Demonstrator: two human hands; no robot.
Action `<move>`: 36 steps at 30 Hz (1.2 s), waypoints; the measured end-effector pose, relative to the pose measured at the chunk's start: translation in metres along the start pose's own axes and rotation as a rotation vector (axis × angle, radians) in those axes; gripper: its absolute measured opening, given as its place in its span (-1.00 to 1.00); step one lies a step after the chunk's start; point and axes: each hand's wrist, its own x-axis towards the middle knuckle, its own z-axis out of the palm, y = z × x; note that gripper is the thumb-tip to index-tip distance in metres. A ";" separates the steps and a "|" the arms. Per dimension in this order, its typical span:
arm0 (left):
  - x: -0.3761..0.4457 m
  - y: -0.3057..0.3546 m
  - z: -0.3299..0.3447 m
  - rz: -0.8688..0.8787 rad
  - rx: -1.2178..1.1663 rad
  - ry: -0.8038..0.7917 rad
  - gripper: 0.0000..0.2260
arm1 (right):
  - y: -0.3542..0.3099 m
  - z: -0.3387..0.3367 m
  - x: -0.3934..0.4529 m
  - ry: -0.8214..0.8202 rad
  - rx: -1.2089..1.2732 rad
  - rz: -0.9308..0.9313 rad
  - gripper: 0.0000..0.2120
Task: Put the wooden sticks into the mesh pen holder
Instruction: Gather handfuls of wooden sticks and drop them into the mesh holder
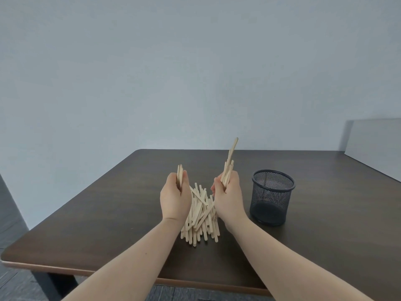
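A pile of pale wooden sticks (200,218) lies on the dark brown table (108,213), between my two wrists. My left hand (174,196) is shut on a small bunch of sticks (179,173) whose ends poke up above the fingers. My right hand (227,196) grips a larger bunch (229,164) that fans upward, one stick standing taller than the others. The black mesh pen holder (271,196) stands upright just right of my right hand and looks empty inside.
A light grey board (375,144) leans at the table's far right corner. The table's front edge (86,272) runs below my forearms, with dark floor beneath. A plain pale wall stands behind.
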 end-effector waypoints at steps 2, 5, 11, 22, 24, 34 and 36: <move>0.001 -0.001 0.000 0.001 -0.005 0.003 -0.60 | 0.000 0.001 0.002 0.008 -0.013 0.003 -0.91; 0.002 -0.001 0.000 0.006 -0.002 0.004 -0.60 | 0.001 0.004 0.007 0.029 -0.025 0.008 -0.80; 0.003 -0.003 -0.002 0.010 0.024 -0.001 -0.61 | 0.000 0.009 0.013 0.090 -0.019 0.059 -0.60; 0.009 -0.002 0.002 -0.023 -0.004 -0.009 -0.61 | -0.007 0.009 0.020 0.157 0.074 0.078 -0.57; 0.010 0.004 0.004 -0.028 -0.031 -0.025 -0.58 | -0.012 0.008 0.020 0.185 0.080 0.067 -0.53; 0.040 0.094 0.046 0.095 -0.139 -0.106 -0.58 | -0.071 -0.052 0.074 0.347 0.075 -0.140 -0.54; 0.041 0.114 0.061 0.128 -0.184 -0.143 -0.58 | -0.077 -0.072 0.086 0.361 0.093 -0.123 -0.53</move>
